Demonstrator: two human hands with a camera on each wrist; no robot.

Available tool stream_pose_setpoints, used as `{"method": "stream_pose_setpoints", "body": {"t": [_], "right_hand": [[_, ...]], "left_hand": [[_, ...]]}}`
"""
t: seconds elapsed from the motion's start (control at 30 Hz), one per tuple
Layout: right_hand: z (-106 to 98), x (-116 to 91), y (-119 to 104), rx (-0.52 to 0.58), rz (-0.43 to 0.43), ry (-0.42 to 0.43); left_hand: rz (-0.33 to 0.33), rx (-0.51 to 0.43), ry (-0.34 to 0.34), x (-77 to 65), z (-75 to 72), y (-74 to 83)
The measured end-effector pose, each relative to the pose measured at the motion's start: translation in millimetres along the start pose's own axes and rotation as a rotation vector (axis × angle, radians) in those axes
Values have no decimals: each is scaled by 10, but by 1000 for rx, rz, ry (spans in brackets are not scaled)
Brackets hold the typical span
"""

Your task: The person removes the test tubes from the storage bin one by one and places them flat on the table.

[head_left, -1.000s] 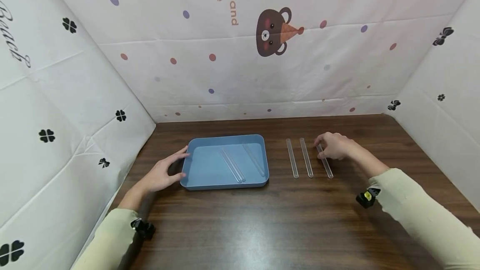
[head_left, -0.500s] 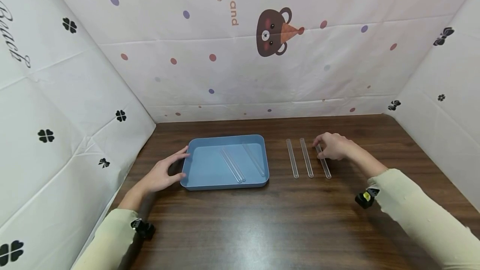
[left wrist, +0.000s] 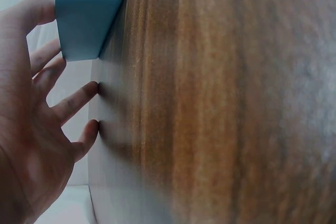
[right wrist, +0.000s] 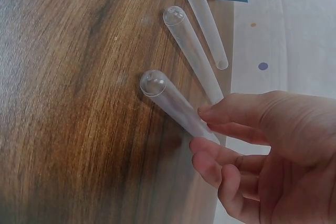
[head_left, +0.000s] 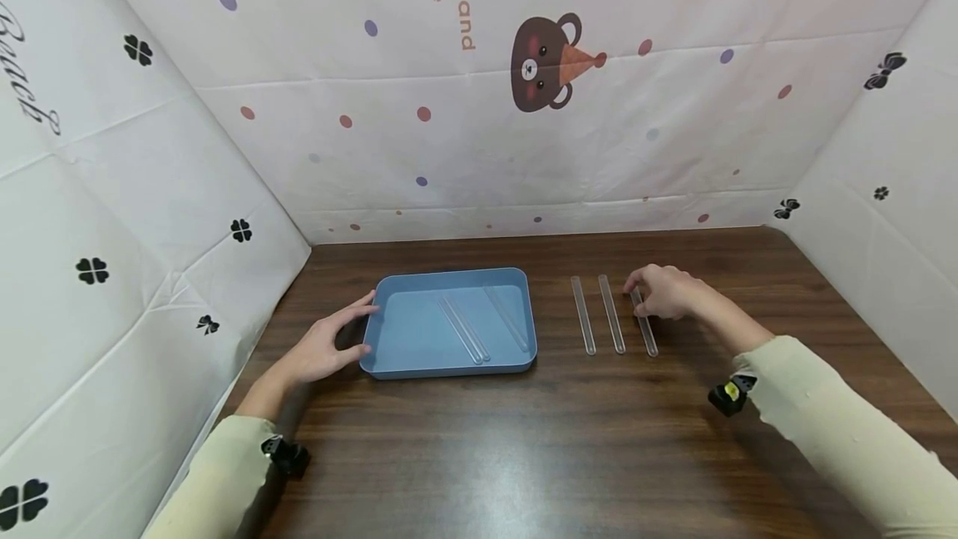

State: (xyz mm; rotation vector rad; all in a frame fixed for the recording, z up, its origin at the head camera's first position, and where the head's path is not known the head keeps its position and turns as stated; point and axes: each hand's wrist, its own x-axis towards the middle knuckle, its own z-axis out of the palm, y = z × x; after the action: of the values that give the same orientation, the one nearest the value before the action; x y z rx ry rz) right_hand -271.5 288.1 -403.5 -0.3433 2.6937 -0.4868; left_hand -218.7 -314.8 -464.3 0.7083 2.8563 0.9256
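Note:
With thumb and fingers my right hand (head_left: 669, 291) pinches a clear test tube (head_left: 647, 335) near its far end, as the right wrist view also shows. The tube's rounded end points toward me, close over the table. Two more test tubes, one in the middle (head_left: 611, 314) and one at the left (head_left: 583, 316), lie side by side just left of it. My left hand (head_left: 318, 349) rests with spread fingers on the left rim of a shallow blue tray (head_left: 407, 339). Inside the tray lie a pair of tubes (head_left: 464, 331) close together and a single tube (head_left: 506, 319) to their right.
The dark wooden table (head_left: 479, 456) carries everything. A white printed sheet (head_left: 449, 148) stands up along the table's back edge, with more white sheeting (head_left: 891, 273) on the right side and on the left.
The near end of the test tube in my right hand has swung slightly left, bringing it closer to parallel with the other two. My left hand and the tray have stayed still.

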Motion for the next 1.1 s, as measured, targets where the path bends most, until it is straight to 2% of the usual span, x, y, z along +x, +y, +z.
{"method": "stream_pose_setpoints", "body": {"t": [0.57, 0.97, 1.1], "right_hand": [[-201, -31, -103, 1, -11, 4], [-408, -63, -300, -89, 3, 63], [-441, -44, -362, -94, -26, 74]], "left_hand": [[-11, -21, 0, 26, 15, -17], [-7, -10, 7, 5, 0, 5], [-3, -10, 8, 0, -1, 1]]}}
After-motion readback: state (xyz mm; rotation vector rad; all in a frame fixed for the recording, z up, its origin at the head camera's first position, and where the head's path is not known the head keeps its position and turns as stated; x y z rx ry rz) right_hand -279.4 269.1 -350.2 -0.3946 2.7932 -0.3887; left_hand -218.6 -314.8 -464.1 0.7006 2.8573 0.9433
